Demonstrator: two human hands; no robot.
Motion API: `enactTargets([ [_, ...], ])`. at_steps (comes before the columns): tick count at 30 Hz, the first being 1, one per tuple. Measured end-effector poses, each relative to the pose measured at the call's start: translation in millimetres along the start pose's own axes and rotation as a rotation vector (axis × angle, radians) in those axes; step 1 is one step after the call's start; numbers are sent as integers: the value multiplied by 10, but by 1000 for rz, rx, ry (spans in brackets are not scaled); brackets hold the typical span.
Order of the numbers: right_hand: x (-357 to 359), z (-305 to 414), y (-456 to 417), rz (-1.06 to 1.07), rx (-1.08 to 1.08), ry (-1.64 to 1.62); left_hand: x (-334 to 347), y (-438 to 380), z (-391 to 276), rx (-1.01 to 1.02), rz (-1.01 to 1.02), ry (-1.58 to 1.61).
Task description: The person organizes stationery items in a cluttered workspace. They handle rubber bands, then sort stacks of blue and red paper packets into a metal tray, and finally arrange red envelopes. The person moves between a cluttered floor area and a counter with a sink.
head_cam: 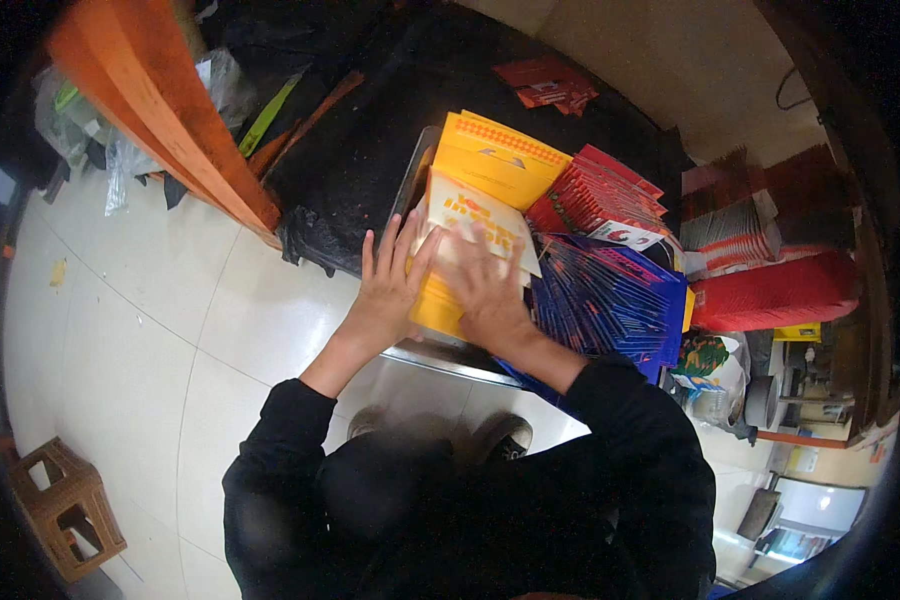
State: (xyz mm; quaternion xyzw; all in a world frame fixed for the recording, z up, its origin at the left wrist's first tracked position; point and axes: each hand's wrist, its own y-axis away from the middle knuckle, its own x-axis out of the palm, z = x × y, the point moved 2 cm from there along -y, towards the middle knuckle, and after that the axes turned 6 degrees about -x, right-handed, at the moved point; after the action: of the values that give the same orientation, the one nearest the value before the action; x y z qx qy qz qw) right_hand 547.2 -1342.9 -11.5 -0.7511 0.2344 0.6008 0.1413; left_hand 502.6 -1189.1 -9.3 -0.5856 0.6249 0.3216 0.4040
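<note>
Before me lies a yellow folded card [499, 161] with a pale, printed inner panel [465, 206] bearing large yellow letters. My left hand [391, 289] rests at the panel's left edge, its fingers spread. Over the lower part of the panel is my right hand [487, 289], flat, fingers apart and blurred. Neither hand is closed around anything. A yellow lower flap [436, 304] shows between my wrists. Beneath the card is a metal-edged tray or board [450, 364], mostly covered.
Fanned red cards [600, 199] and blue cards [600, 300] crowd the right side. Beyond them stand red stacks [776, 292]. Loose red cards [547, 82] lie on the black-covered table [397, 82]. An orange post [165, 112] rises at left; a brown stool [67, 510] stands on the floor.
</note>
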Motion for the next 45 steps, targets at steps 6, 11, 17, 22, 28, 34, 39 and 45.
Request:
enactTargets([
  [6,-361,-509,-184,127,172,-539,42,-40,58,-8,-104,-245],
  [11,-580,-942,-454,329,171,-455,147,-78,5,88,-194,-510],
  [17,-400,-1436,-580,99,305,-283,424,-185,-33,382,101,-536],
  [22,-150,-808,-508,33,151,-202,858,-296,-104,525,420,-638],
  [28,-223,-1110,-676,165,266,-212,831,-345,-202,439,69,-450],
  [34,-319,-1358,-843,-158,291,-46,464,-453,-104,269,-210,-278],
  [39,-249,-1191,-565,-385,173,-55,248,-461,-45,250,-375,-256],
  [45,-25,-1261,-326,-483,159,-260,-27,-1033,57,334,-361,-154],
])
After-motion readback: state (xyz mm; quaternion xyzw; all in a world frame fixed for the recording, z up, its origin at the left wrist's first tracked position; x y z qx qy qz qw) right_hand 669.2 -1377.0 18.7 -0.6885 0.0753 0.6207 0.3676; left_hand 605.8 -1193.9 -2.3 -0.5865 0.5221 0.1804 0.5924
